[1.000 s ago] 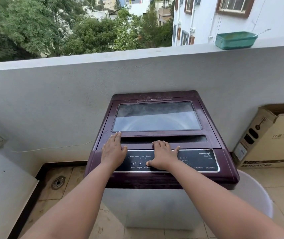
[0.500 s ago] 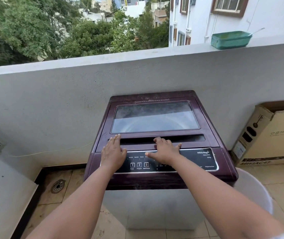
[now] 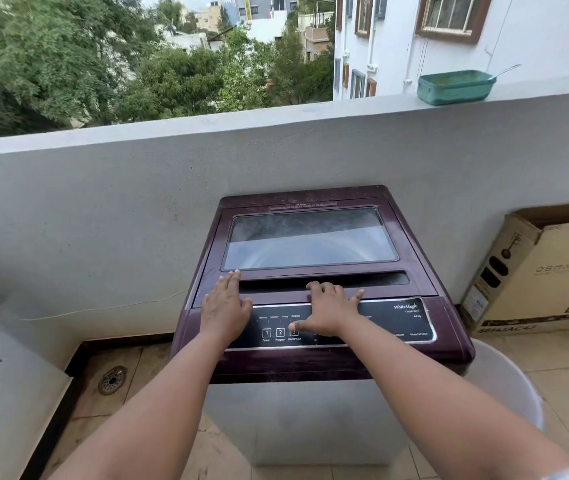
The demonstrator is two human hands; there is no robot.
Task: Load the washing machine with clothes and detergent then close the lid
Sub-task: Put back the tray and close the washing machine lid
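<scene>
A top-loading washing machine (image 3: 310,420) with a maroon top stands against the balcony wall. Its lid (image 3: 310,237), with a glass window, lies flat and closed. My left hand (image 3: 224,306) rests flat on the lid's front left edge, fingers straight. My right hand (image 3: 331,311) lies over the black control panel (image 3: 397,323), its fingertips at the dark handle slot (image 3: 373,279) along the lid's front. No clothes or detergent are in view.
A white tub (image 3: 508,386) stands on the floor right of the machine, and a large cardboard box (image 3: 549,271) leans on the wall behind it. A green tray (image 3: 454,87) sits on the parapet. A floor drain (image 3: 112,380) lies to the left.
My right hand has slid forward from the panel buttons to the lid's handle slot. My left hand has crept slightly forward. The lid stays closed.
</scene>
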